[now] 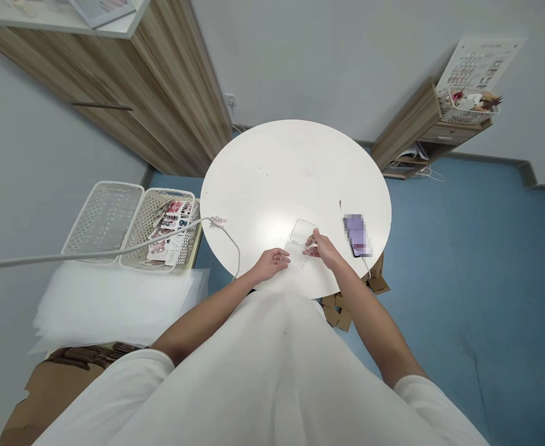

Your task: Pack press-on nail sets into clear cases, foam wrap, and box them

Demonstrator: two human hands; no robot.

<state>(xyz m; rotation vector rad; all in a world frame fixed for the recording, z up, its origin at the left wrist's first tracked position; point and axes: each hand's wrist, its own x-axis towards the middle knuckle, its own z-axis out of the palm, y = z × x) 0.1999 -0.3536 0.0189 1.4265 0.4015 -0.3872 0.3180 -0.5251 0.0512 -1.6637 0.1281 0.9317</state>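
Note:
A clear, box-like hinged case (304, 231) stands open over the near part of the round white table (295, 161), its two halves spread apart. My right hand (324, 249) grips the case at its right side, thumb and fingers round the edge. At the lower left of the case, my left hand (270, 264) has its fingers curled at the edge of the nearer half. The transparent plastic makes the exact finger contact hard to see. Small pinkish pieces (217, 222) lie near the table's left edge.
A phone (358, 235) with a cable lies at the table's right. A grey cable (161, 238) crosses the left side. White baskets (156, 229), one holding cards, and stacked translucent sheets (114, 300) stand left. Cardboard pieces (337, 310) lie below the table's edge.

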